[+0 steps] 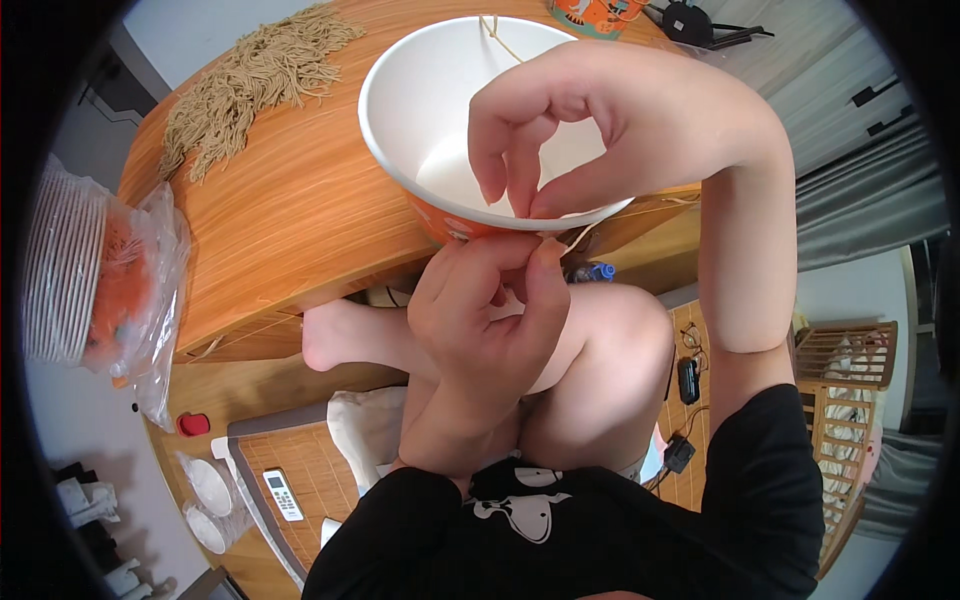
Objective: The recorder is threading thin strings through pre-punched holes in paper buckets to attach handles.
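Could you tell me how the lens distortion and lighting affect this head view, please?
Head view: fisheye bends the wooden table edge and darkens the corners; soft even daylight, no hard glare; the white bowl interior is bright but not blown out; the right hand and left hand are sharp; the noodle pile softens slightly toward the rim.

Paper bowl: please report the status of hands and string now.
Left hand pinches string below bowl rim. Right hand pinches at rim of paper bowl. Noodle-like pile lies apart, not obstructing.

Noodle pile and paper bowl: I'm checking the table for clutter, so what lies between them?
Only bare wooden table lies between the noodle pile and the paper bowl, in the head view.
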Demonstrator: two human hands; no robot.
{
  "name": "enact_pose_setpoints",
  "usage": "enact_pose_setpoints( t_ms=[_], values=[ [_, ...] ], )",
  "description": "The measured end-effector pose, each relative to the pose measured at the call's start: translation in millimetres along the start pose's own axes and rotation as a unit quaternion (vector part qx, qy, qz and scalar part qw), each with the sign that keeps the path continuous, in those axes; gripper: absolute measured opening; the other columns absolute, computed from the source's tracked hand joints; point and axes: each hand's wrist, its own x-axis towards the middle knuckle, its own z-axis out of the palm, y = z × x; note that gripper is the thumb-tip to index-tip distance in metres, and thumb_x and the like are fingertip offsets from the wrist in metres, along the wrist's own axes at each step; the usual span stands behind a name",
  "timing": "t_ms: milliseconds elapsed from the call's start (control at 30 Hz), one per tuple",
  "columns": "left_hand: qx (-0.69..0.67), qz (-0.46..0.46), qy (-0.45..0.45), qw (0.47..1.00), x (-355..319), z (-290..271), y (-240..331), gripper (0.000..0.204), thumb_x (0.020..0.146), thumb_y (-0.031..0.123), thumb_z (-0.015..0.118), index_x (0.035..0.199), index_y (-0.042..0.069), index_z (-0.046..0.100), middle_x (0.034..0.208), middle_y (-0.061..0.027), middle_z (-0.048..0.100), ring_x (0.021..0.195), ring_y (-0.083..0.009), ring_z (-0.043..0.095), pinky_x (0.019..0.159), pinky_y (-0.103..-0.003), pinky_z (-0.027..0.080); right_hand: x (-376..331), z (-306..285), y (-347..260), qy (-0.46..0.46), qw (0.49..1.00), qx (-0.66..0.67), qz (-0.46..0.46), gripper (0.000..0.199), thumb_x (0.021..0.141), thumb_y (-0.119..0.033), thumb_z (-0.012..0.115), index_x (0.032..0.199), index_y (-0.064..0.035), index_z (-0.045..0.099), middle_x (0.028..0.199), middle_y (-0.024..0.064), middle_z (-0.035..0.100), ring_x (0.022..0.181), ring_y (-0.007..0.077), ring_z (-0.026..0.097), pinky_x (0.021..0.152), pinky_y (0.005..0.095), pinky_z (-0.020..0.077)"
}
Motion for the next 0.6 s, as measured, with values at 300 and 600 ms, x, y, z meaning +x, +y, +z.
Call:
enact_pose_setpoints(
  t_ms=[300, 600],
  values=[
    [-0.186, -0.109, -0.042, 0.976, 1, -5, 23, 0.009, 0.091, -0.002, 0.066, 0.099, -0.006, 0.064, 0.074, -0.0022, 0.067, 0.063, -0.0026, 0.058, 0.054, -0.017, 0.042, -20, 32, -5, 0.288, 0.942, -0.135, -0.107, 0.027, 0.072, 0.014, 0.070, 0.096, 0.0013, 0.064, 0.096, 0.0071, 0.066, 0.088, 0.0152, 0.067, 0.079, 0.0284, 0.0531],
    [-0.246, -0.129, -0.109, 0.954, 5, -15, 28, 0.022, 0.102, 0.014, 0.057, 0.106, -0.006, 0.065, 0.078, -0.0037, 0.067, 0.065, -0.0057, 0.056, 0.059, -0.021, 0.044, -51, 118, 9, 0.491, 0.754, -0.422, -0.107, 0.019, 0.066, -0.013, 0.073, 0.085, -0.0150, 0.073, 0.092, -0.0063, 0.075, 0.081, 0.0148, 0.056, 0.076, 0.0308, 0.0376]
  ],
)
